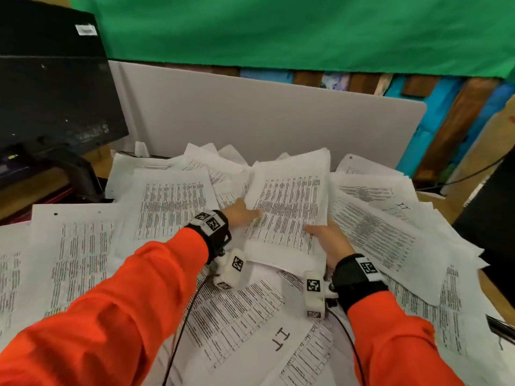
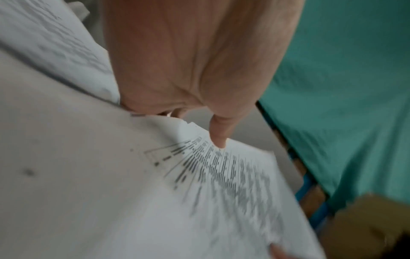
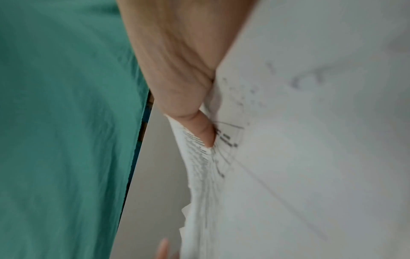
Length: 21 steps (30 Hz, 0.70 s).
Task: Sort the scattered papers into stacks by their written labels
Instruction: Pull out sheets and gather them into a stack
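Note:
A thick bundle of printed sheets [image 1: 289,207] is held above the paper-covered desk, tilted up at its far end. My left hand [image 1: 245,214] grips its left edge, thumb [image 2: 218,135] on the top sheet [image 2: 233,175] and fingers beneath. My right hand [image 1: 326,238] pinches the bundle's near right corner, thumb [image 3: 204,131] pressed on the print [image 3: 199,157]. Loose sheets lie all around; one near me [image 1: 250,316] bears a handwritten "IT", and another at the right [image 1: 401,210] does too.
A dark monitor [image 1: 53,87] on its stand sits at the back left. A grey divider panel [image 1: 264,115] runs behind the papers, with green cloth [image 1: 306,29] above. A dark object [image 1: 490,218] stands at the right edge. Wrist-camera cables [image 1: 184,324] trail over the near sheets.

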### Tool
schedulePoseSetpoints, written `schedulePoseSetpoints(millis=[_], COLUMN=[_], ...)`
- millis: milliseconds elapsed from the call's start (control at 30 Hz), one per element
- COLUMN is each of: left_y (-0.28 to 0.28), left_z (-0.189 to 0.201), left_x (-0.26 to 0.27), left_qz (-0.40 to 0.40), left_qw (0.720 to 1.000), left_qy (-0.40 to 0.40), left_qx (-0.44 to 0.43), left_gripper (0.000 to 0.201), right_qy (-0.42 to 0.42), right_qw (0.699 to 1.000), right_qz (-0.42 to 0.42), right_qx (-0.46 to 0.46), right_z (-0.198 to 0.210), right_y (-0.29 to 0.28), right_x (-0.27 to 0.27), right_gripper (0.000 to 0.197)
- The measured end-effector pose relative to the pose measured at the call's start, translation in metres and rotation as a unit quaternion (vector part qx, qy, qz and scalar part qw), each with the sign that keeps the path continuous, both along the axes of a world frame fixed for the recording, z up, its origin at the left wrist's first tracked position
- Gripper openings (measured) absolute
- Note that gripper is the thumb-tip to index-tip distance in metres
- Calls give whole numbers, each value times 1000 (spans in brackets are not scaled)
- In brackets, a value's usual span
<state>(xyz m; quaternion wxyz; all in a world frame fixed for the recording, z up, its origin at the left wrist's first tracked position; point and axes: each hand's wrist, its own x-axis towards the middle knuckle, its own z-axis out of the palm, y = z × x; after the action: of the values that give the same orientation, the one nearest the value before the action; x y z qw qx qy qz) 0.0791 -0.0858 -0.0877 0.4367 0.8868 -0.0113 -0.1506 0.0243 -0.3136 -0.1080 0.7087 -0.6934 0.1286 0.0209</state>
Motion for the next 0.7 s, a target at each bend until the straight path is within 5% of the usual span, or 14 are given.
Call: schedulePoseSetpoints(millis=[133,233,300,400,567,700], left_y=[68,147,187,204,194,177], left_z=[24,26,15,-5,-18,8], left_x=[5,0,-11,-26,-31,-33], left_qz=[187,328,399,365,306,263], left_qw=[972,937,913,930,950,948], left_qy=[-56,-89,-67,-28,-17,-180], left_qx=[-129,-78,-42,-24,-63,14], left_gripper=[65,56,69,65,40,17], right_qy=[-6,-2,-5,-1,19,25], right_qw=[1000,998,997,996,994,994], right_qz=[5,15,31,65,78,74], right_qx=[-6,-60,-72,-63,-74,-71], right_z=[-14,-23,-20,-17,-21,-28], right_y=[16,22,23,25,24,22], right_x=[13,20,18,14,20,24], right_gripper=[48,50,43,27,45,61])
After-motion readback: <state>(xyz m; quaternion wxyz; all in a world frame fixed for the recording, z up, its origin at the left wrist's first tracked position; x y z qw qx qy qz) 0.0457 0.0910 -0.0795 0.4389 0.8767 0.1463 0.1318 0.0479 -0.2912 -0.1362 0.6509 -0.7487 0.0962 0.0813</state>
